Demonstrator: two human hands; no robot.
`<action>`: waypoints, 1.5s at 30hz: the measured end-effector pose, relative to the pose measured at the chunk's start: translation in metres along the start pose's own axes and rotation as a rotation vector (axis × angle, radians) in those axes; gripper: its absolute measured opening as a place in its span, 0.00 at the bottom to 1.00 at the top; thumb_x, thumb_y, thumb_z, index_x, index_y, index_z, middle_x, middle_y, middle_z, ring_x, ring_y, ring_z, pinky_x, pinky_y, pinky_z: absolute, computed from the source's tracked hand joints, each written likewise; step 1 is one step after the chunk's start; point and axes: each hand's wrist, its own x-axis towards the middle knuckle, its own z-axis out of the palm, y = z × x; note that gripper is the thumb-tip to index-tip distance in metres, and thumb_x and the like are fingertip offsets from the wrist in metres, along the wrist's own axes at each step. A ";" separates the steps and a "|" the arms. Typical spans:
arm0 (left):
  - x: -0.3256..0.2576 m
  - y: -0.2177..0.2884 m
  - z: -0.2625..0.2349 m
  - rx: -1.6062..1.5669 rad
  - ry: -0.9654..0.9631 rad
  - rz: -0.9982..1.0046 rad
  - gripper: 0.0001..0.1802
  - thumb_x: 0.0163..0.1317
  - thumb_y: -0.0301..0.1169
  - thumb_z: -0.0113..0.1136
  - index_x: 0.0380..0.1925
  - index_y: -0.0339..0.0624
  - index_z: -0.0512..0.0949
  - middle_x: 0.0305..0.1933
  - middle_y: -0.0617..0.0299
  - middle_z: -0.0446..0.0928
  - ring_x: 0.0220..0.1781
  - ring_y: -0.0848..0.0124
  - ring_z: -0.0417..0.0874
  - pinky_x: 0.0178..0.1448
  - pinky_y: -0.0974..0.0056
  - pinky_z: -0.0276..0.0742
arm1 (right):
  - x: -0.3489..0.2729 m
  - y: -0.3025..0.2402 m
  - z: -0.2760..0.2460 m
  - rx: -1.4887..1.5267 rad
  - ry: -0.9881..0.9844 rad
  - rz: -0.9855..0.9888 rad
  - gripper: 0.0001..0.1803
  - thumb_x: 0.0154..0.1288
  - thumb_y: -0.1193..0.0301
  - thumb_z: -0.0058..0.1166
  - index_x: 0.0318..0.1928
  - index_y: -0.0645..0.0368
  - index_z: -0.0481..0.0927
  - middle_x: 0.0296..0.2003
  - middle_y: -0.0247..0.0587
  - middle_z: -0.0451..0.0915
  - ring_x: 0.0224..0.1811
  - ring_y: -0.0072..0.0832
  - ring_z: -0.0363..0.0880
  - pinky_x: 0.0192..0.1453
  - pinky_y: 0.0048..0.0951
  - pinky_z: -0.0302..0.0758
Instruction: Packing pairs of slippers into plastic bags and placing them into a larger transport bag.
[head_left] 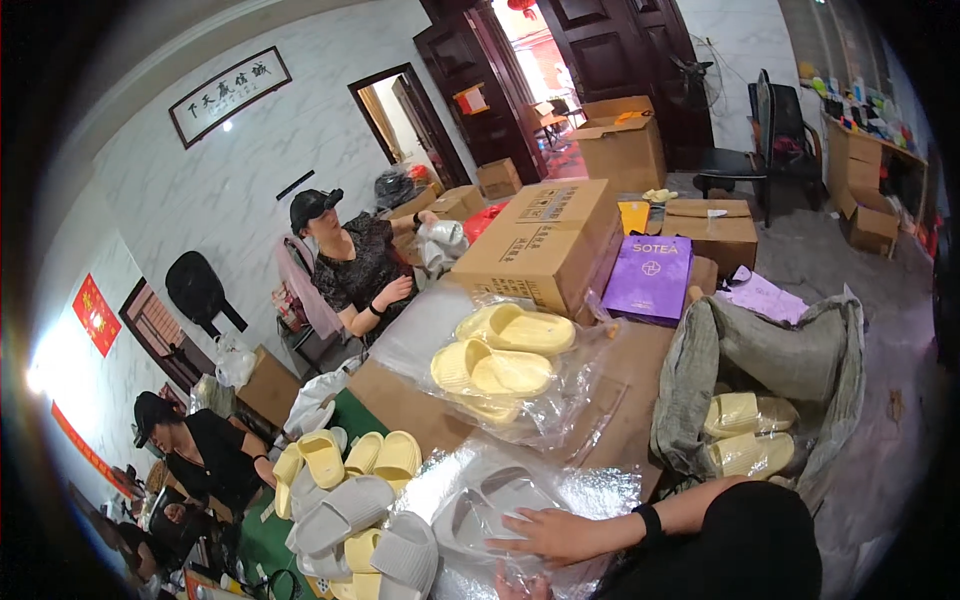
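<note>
A pair of grey slippers (500, 505) lies in a clear plastic bag (605, 490) on the near part of the table. Across the slippers rests my right hand (550, 535), a black band on its wrist, fingers spread over the plastic. At the lower edge the fingertips of my left hand (522, 583) show, bent at the near end of the bag; the rest of that hand is cut off. To the left is a heap of loose grey slippers (345, 515) and yellow slippers (322, 458). Farther up the table are bagged yellow slippers (490, 365).
A large carton (545, 240) and a purple bag (648, 278) stand at the table's far end. On the right gapes an open woven sack (690, 400) with bagged yellow slippers inside. One person (355, 265) is beyond the table; another person (205, 465) is at the left.
</note>
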 end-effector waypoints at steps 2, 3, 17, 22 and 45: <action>-0.011 0.011 0.012 0.036 -0.111 0.010 0.39 0.58 0.22 0.55 0.66 0.43 0.44 0.32 0.68 0.69 0.24 0.83 0.65 0.25 0.78 0.59 | -0.002 0.016 0.009 -0.023 0.081 -0.137 0.45 0.42 0.68 0.62 0.64 0.45 0.55 0.59 0.49 0.60 0.63 0.54 0.56 0.59 0.39 0.65; -0.011 0.009 0.009 0.049 -0.119 0.008 0.39 0.58 0.22 0.55 0.66 0.43 0.44 0.32 0.68 0.69 0.24 0.83 0.65 0.25 0.78 0.59 | -0.006 0.021 0.008 -0.020 0.093 -0.127 0.45 0.42 0.68 0.62 0.64 0.45 0.55 0.59 0.49 0.60 0.63 0.54 0.56 0.59 0.39 0.65; 0.063 0.013 0.147 1.054 -1.067 1.084 0.36 0.46 0.37 0.67 0.55 0.40 0.66 0.57 0.48 0.65 0.58 0.49 0.64 0.60 0.52 0.60 | -0.137 0.067 -0.176 0.152 1.030 0.307 0.28 0.57 0.70 0.57 0.58 0.57 0.65 0.45 0.38 0.77 0.46 0.26 0.75 0.48 0.27 0.72; 0.073 -0.034 0.210 1.431 -1.266 1.341 0.52 0.41 0.51 0.66 0.64 0.45 0.53 0.69 0.48 0.47 0.69 0.49 0.49 0.69 0.46 0.44 | -0.227 0.073 -0.217 1.072 1.507 0.259 0.16 0.60 0.77 0.48 0.50 0.65 0.71 0.44 0.47 0.76 0.46 0.41 0.76 0.53 0.53 0.73; 0.100 -0.023 0.161 1.378 -1.163 1.470 0.16 0.41 0.24 0.56 0.35 0.45 0.72 0.26 0.61 0.72 0.34 0.65 0.76 0.47 0.61 0.69 | -0.388 0.117 -0.157 1.075 1.242 1.129 0.19 0.59 0.63 0.56 0.43 0.66 0.74 0.36 0.35 0.77 0.39 0.27 0.74 0.42 0.33 0.74</action>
